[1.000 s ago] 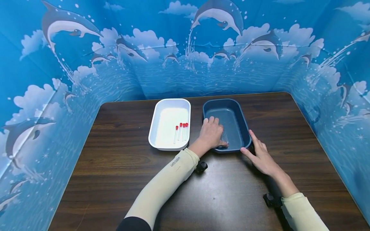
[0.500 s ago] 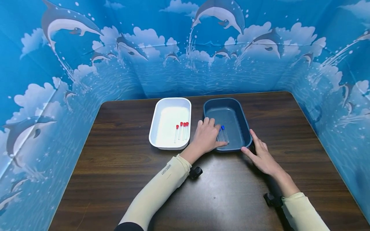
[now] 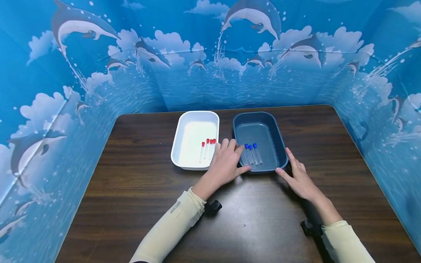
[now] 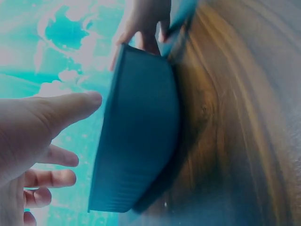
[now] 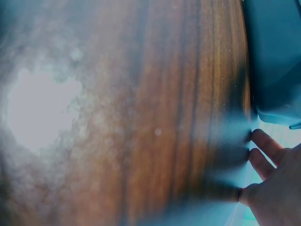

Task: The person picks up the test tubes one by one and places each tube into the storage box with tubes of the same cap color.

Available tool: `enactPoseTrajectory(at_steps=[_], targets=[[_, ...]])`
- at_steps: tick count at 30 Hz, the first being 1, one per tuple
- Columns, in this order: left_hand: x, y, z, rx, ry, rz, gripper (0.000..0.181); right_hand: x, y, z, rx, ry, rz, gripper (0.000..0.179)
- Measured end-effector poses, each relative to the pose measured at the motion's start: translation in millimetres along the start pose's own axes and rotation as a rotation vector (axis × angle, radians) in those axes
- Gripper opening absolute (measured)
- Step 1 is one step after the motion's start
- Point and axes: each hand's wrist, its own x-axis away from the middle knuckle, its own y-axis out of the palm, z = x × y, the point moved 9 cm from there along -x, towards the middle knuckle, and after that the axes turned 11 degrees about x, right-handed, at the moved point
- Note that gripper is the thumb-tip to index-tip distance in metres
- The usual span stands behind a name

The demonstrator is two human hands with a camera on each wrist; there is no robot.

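Observation:
A dark blue tray (image 3: 263,138) holds several clear tubes with blue caps (image 3: 250,147) lying side by side near its left front. My left hand (image 3: 225,160) is over the tray's left rim, fingers loosely spread. In the left wrist view this left hand (image 4: 42,127) has nothing between thumb and fingers, and the tray's outer side (image 4: 141,122) stands beside it. My right hand (image 3: 297,179) rests its thumb and fingertips at the tray's right front corner. Seen from the right wrist, the right hand's fingers (image 5: 270,148) are close under the tray's edge (image 5: 275,75).
To the left stands a white tray (image 3: 192,129) with several red-capped tubes (image 3: 208,141) along its right side, partly behind the left hand. Both trays are on a dark wooden table (image 3: 131,182). A blue dolphin-print curtain (image 3: 197,73) surrounds the table's back and sides.
My left hand has drawn back leftward and toward me out of the dark blue tray, leaving the blue-capped tubes lying there uncovered. The right hand has stayed at the tray's corner.

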Motion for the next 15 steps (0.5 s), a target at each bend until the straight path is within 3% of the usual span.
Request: enactPoseTrajectory(at_steps=[7, 11, 15], targets=[[21.8, -12.3, -3.3, 0.065, -0.037, -0.012, 0.076, -1.1, 1, 0, 0.000, 0.005, -0.003, 0.085], [41.7, -22.6, -14.4, 0.096, -0.070, -0.006, 0.072, -0.6, 2, 1, -0.004, 0.011, -0.009, 0.086], [66.1, -37.1, -28.8, 0.118, -0.087, 0.042, 0.068, 0.8, 2, 2, -0.006, 0.018, -0.018, 0.086]])
